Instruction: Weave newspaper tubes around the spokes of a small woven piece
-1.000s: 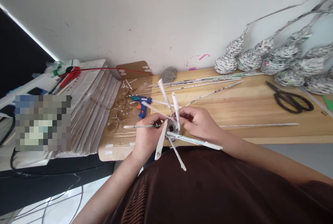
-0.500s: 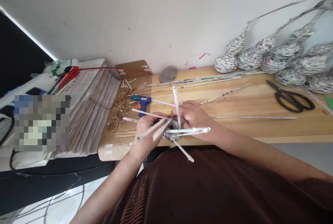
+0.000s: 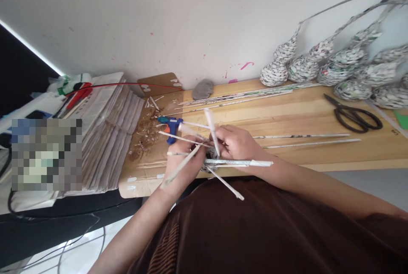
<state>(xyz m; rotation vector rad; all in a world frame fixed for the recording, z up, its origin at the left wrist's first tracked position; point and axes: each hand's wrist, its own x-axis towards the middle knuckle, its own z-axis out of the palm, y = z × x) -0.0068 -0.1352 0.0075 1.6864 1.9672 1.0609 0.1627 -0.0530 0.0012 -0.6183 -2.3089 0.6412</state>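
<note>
A small round woven piece of rolled newspaper sits between my hands at the table's front edge, with several paper tubes sticking out of it in all directions. My left hand is closed round its left side; the fingertips are partly hidden by the tubes. On the right rim, my right hand is closed with bent fingers, pinching a thin paper tube that reaches out to the right beyond the hand. One pale upright tube stands between the hands, somewhat blurred.
A blue glue gun lies on stained cardboard with paper scraps. Stacked newspapers stand left. Behind lie long paper tubes and a grey lump. Black scissors and several woven gourd shapes are right.
The thin tube at my right hand has swung down from slanting up to nearly level. A tube on the woven piece's left side has shifted up and away, and the piece has turned slightly.
</note>
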